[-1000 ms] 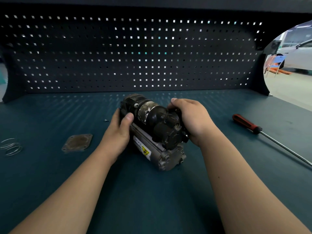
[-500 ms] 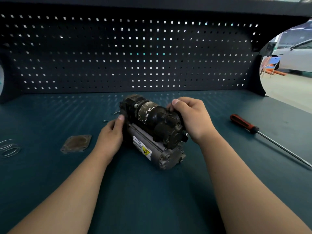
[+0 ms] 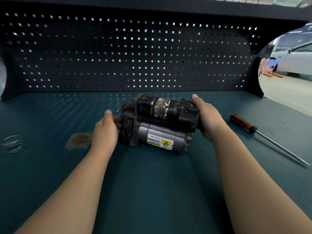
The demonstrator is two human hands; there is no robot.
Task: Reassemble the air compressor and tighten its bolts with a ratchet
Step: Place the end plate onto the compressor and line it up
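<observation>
Air compressor (image 3: 157, 125) lengthwise between left grip (image 3: 105, 132) and right grip (image 3: 207, 119), each clamped round one end

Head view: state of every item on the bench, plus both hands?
Compressor: lying on its side on the bench, held at both ends.
Left hand: grips the compressor's left end.
Right hand: grips its right end.
Plate: off the compressor, flat on the bench, partly behind the left hand.
Wire rings: loose, far left.
Screwdriver: lying untouched, right of the right hand.
</observation>
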